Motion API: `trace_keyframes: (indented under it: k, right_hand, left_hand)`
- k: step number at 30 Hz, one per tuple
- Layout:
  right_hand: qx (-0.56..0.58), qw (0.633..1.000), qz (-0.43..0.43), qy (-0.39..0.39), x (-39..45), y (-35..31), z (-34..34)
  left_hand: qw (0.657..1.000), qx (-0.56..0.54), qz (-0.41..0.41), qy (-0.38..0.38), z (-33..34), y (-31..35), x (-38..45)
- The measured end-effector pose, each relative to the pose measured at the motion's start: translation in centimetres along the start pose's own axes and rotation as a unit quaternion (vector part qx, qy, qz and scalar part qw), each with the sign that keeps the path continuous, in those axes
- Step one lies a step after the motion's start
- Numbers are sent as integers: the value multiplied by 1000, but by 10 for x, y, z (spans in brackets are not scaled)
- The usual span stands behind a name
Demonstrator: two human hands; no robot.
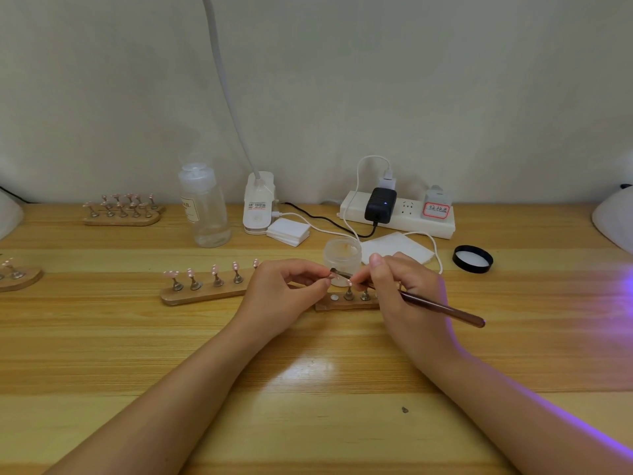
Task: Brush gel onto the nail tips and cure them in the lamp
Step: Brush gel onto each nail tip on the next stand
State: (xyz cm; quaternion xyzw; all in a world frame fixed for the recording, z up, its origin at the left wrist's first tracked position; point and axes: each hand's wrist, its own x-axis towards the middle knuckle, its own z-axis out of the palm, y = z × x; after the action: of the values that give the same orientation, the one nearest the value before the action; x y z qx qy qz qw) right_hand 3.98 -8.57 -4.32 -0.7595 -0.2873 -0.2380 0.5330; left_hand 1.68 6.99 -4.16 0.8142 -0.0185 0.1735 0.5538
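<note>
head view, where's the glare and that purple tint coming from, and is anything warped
Head view: a white glare patch sits on the wooden table between the forearms; purple light spills in from the right edge across the table and the right forearm, its source out of frame; the wide lens bows the table's back edge and bends the white lamp neck; the nail tips by the left hand look soft.

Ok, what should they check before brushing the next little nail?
1. Brush gripped by the right hand: ok.
2. Left hand pinching one nail stand steady: ok.
3. Gel jar open and near: ok; its black lid lies off.
4. Gel on the bristles: cannot tell.
5. Empty spot on the wooden holder to put it back: ok.
6. Lamp lit: purple glow at right, ok.
</note>
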Motion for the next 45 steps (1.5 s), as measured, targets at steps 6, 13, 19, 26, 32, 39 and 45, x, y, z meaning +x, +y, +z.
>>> trace_keyframes:
  k: [6,13,19,26,32,39,45]
  right_hand:
    - [19,1000,8,12,-4,1,-4]
    - [44,999,18,23,-3,0,-5]
    - [46,998,43,9,-1,0,-2]
    - [80,995,62,3,-4,0,-3]
    - [136,988,73,11,-6,-2,-6]
    - [116,989,80,35,-3,-3,-6]
    - [71,996,60,8,-3,-2,-2]
  left_hand:
    - [1000,-6,0,1,0,0,-1]
    - [1000,-15,2,-5,-1,2,-1]
    - [1000,-26,5,-12,0,1,-1]
    - [999,-36,-4,-4,-2,-1,0]
    - [999,-50,-7,2,-2,1,-1]
    - [999,-39,1,4,-2,1,-1]
    - [999,-44,4,-3,-1,1,-1]
